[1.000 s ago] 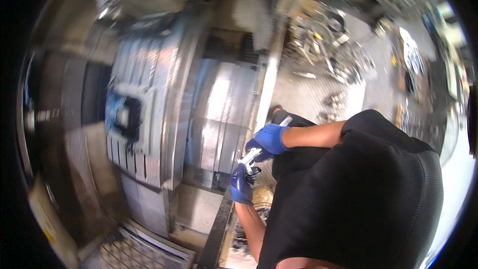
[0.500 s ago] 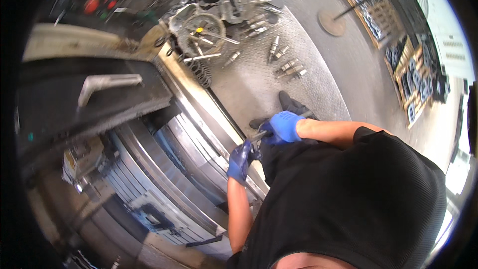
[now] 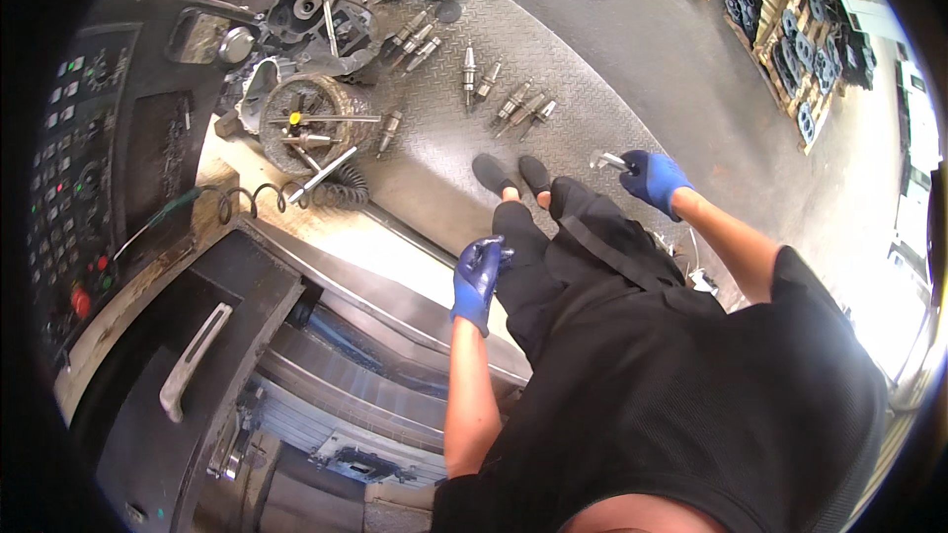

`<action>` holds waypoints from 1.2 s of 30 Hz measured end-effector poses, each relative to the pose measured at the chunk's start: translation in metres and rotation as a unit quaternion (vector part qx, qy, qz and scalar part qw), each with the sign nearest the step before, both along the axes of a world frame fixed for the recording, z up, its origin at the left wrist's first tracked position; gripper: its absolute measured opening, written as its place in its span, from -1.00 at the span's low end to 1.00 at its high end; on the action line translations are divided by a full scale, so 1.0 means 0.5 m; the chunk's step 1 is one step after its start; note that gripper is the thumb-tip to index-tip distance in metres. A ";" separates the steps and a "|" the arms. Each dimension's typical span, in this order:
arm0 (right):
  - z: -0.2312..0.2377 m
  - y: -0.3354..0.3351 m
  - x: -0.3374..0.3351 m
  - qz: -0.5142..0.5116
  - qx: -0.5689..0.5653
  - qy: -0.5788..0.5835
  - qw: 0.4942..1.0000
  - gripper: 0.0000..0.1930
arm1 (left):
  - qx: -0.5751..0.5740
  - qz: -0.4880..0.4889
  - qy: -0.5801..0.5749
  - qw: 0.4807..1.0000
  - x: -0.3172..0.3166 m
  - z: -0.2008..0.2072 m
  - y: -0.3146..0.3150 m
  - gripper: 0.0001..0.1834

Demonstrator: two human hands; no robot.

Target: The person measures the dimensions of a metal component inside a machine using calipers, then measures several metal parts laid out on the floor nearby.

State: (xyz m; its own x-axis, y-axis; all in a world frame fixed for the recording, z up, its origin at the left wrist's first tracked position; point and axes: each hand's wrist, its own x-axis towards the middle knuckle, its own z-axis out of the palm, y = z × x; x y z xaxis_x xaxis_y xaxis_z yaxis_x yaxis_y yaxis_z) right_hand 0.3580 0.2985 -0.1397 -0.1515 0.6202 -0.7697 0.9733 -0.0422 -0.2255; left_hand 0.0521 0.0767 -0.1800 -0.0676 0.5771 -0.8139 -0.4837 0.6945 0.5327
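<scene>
My right hand [image 3: 654,182], in a blue glove with a dark palm, is held out to the right, closed round a short silvery metal tool [image 3: 612,160]. The tool's free end points left over the metal floor plate; its exact kind is too blurred to tell. In front of my lap, beside the machine's edge, my left hand [image 3: 478,274] wears the same kind of glove. Its fingers are curled in, and whatever they may hold is hidden. Several tool holders [image 3: 514,104] with cutting tools lie on the patterned floor plate [image 3: 434,153] beyond my feet.
On the left is a machine with a control panel [image 3: 74,168] and a dark door with a handle [image 3: 195,363]. A round drum [image 3: 272,133] carrying metal tools and a coiled hose [image 3: 341,192] stand ahead. Metal castings [image 3: 790,49] sit on pallets at the far right.
My hands were together at the machine's edge and are now apart. The right has swung out to the right with the metal tool; the left stays near the edge. The view has turned.
</scene>
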 end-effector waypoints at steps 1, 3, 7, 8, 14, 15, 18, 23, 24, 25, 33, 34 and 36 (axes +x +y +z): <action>-0.013 0.009 0.012 -0.036 0.023 0.019 0.999 -0.50 | 0.012 -0.014 -0.005 1.000 0.006 -0.031 0.018 -0.72; -0.035 0.030 0.018 -0.113 0.063 0.059 0.990 -0.49 | 0.082 -0.062 0.009 0.995 0.027 -0.111 0.050 -0.74; -0.111 0.052 -0.035 -0.191 0.090 0.255 0.944 -0.49 | 0.185 -0.051 -0.130 0.973 0.094 -0.182 0.152 -0.62; -0.081 0.074 -0.089 -0.146 0.079 0.207 0.964 -0.51 | 0.173 0.015 -0.220 0.960 0.117 -0.199 0.182 -0.59; -0.252 0.093 -0.229 0.112 0.069 0.363 0.922 -0.50 | -0.057 0.360 -0.313 0.877 0.149 -0.274 0.385 -0.54; -0.297 0.104 -0.238 0.115 0.046 0.390 0.912 -0.56 | -0.063 0.402 -0.258 0.876 0.154 -0.332 0.387 -0.56; -0.447 0.179 -0.226 0.061 -0.048 0.394 0.916 -0.69 | 0.018 0.544 -0.312 0.778 0.149 -0.506 0.391 -0.63; -0.796 0.440 -0.199 0.192 0.037 0.203 0.959 -0.70 | -0.105 0.573 -0.153 0.798 0.170 -0.714 0.412 -0.70; -0.850 0.501 -0.207 0.197 0.071 0.200 0.957 -0.64 | -0.042 0.555 -0.153 0.817 0.196 -0.775 0.392 -0.70; -0.929 0.550 -0.196 0.151 0.112 0.243 0.951 -0.59 | -0.053 0.526 -0.147 0.836 0.216 -0.795 0.390 -0.72; -1.260 0.888 -0.350 0.287 0.360 0.194 0.866 -0.38 | -0.196 0.084 0.376 0.902 0.174 -0.693 0.345 -0.72; -1.304 0.921 -0.390 0.305 0.403 0.197 0.840 -0.34 | -0.165 0.212 0.291 0.918 0.156 -0.676 0.358 -0.70; -1.346 0.944 -0.501 0.325 0.434 0.198 0.816 -0.27 | -0.098 0.493 0.127 0.855 0.131 -0.640 0.374 -0.66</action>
State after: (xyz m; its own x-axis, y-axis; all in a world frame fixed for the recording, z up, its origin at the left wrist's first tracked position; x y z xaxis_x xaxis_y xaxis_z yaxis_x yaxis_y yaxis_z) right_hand 0.1073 0.7703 -0.8125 -0.7966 0.5949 0.1073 0.5693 0.7980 -0.1979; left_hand 0.1175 0.2636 -0.5000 -0.6312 -0.0084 -0.7756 -0.7720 0.1028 0.6272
